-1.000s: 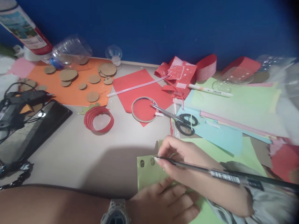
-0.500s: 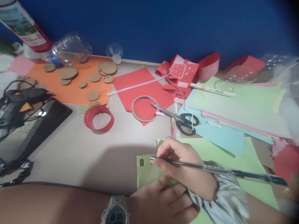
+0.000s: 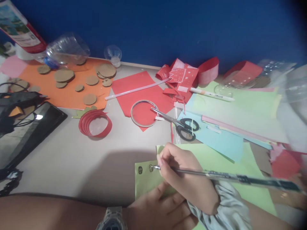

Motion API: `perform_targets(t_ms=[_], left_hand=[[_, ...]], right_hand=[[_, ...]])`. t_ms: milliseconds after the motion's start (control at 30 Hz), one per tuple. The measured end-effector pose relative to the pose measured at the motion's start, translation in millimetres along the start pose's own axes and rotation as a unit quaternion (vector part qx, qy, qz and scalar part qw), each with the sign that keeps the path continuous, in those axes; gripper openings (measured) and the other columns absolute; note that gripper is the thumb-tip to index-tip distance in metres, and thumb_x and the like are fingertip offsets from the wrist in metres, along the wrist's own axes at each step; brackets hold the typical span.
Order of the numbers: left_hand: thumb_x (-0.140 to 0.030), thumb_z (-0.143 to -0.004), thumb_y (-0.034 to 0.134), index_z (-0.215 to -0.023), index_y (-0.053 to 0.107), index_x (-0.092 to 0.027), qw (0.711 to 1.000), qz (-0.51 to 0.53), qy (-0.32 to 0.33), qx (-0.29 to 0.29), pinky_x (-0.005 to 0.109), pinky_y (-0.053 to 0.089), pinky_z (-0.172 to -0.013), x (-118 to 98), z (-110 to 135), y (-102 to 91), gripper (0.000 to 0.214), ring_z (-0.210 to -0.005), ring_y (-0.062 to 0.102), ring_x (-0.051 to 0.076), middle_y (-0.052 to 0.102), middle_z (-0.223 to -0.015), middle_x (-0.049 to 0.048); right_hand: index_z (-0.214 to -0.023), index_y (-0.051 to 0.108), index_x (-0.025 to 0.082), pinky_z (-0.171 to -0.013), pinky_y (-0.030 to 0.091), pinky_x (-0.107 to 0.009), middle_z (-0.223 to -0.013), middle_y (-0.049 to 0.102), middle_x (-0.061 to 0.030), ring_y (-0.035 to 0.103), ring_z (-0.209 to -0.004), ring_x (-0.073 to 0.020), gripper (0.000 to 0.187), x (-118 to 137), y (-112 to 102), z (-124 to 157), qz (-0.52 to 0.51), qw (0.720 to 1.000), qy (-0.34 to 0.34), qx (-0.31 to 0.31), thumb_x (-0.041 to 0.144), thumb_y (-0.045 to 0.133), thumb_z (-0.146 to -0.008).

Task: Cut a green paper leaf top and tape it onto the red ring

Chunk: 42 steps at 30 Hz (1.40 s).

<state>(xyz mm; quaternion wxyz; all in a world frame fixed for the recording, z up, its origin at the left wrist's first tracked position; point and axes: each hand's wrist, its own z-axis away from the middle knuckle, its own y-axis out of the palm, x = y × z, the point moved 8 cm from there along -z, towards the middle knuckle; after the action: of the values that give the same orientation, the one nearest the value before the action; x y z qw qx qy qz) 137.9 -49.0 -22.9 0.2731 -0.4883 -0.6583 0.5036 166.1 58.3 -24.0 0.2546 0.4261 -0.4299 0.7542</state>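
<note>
In my right hand (image 3: 183, 172) is a clear-barrelled pen (image 3: 216, 174), gripped between closed fingers. Its tip touches the second of two small dark circles on a light green paper strip (image 3: 144, 183). My left hand (image 3: 163, 207) lies flat across the strip, fingers stretched out to the right, partly under my right hand. A larger light green sheet (image 3: 235, 188) lies beneath my right hand and wrist. Just beyond my hands rest black-handled scissors (image 3: 182, 126), blades pointing left over the edge of a tape ring (image 3: 131, 118).
Cardboard discs (image 3: 64, 76) lie on an orange sheet (image 3: 64, 97) at the left, near a plastic bottle (image 3: 68, 48) and a glue gun (image 3: 18, 103). A red paper roll (image 3: 82, 126) stands left of centre. Red sheets, strips and a white marker (image 3: 213, 95) lie toward the blue wall (image 3: 153, 28).
The pen tip has moved onto the second circle, which is now more clearly visible and outlined. The whole view has shifted slightly; my left hand stays flat on the paper.
</note>
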Motion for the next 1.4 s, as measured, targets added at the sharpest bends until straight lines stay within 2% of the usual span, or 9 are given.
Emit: perform_targets(t_ms=[100,300,433,600,767,1033,1400], left_hand=[[-0.021,-0.096,0.042,-0.110,0.064,-0.028,1.000,0.013,-0.004,-0.021,0.037,0.038,-0.097,1.5,-1.3,-3.5,0.026,-0.103,0.056,0.016,0.068,-0.107,-0.0051],[-0.024,-0.097,0.042,-0.115,0.062,-0.029,1.000,0.008,-0.001,-0.018,0.037,0.042,-0.087,-0.2,-0.6,0.3,0.027,-0.107,0.055,0.018,0.065,-0.118,-0.0042],[-0.023,-0.096,0.044,-0.116,0.061,-0.029,1.000,0.012,-0.007,-0.016,0.037,0.040,-0.087,-1.9,1.3,1.9,0.027,-0.107,0.055,0.018,0.065,-0.117,-0.0026],[-0.024,-0.097,0.043,-0.112,0.063,-0.029,1.000,0.019,-0.017,-0.016,0.037,0.039,-0.088,-0.4,0.4,0.5,0.026,-0.105,0.055,0.017,0.067,-0.113,-0.0029],[-0.022,-0.096,0.043,-0.110,0.065,-0.027,0.999,0.019,-0.012,-0.026,0.036,0.039,-0.084,0.2,-1.1,-1.8,0.026,-0.102,0.056,0.017,0.068,-0.109,-0.0036],[-0.022,-0.095,0.045,-0.110,0.065,-0.026,0.999,0.020,-0.014,-0.026,0.036,0.039,-0.086,-1.6,-0.1,-0.6,0.025,-0.103,0.056,0.017,0.067,-0.113,-0.0020],[-0.023,-0.098,0.040,-0.116,0.062,-0.027,0.999,0.032,-0.006,0.018,0.036,0.038,-0.088,-0.3,-1.3,-1.0,0.028,-0.110,0.053,0.017,0.064,-0.120,-0.0032]], right_hand=[[-0.068,0.036,0.021,-0.043,0.031,-0.019,-0.053,0.041,0.0079,0.038,-0.044,-0.0064,0.023,3.7,0.5,0.3,0.017,1.000,-0.018,-0.004,0.023,0.046,-0.089],[-0.068,0.036,0.021,-0.045,0.031,-0.020,-0.053,0.041,0.0077,0.037,-0.045,-0.0070,0.024,0.9,1.9,-2.5,0.027,1.000,-0.003,0.001,0.024,0.045,-0.090],[-0.067,0.035,0.021,-0.043,0.029,-0.020,-0.052,0.037,0.0083,0.035,-0.044,-0.0067,0.025,1.6,1.4,-2.3,0.022,1.000,-0.003,-0.004,0.024,0.047,-0.089],[-0.067,0.036,0.021,-0.043,0.030,-0.020,-0.054,0.042,0.0069,0.038,-0.046,-0.0074,0.024,1.5,3.1,-2.6,0.017,1.000,-0.008,0.018,0.021,0.050,-0.086],[-0.068,0.036,0.021,-0.042,0.030,-0.019,-0.053,0.039,0.0079,0.036,-0.044,-0.0067,0.024,-0.6,2.4,-2.4,0.000,1.000,0.000,0.011,0.024,0.048,-0.089],[-0.067,0.036,0.021,-0.044,0.031,-0.020,-0.055,0.039,0.0074,0.037,-0.046,-0.0073,0.024,1.8,1.2,-2.4,0.018,0.999,-0.015,0.025,0.022,0.048,-0.088],[-0.068,0.035,0.021,-0.045,0.030,-0.019,-0.055,0.038,0.0080,0.035,-0.046,-0.0065,0.025,2.2,0.9,-1.8,0.002,0.999,-0.032,0.014,0.022,0.048,-0.089]])
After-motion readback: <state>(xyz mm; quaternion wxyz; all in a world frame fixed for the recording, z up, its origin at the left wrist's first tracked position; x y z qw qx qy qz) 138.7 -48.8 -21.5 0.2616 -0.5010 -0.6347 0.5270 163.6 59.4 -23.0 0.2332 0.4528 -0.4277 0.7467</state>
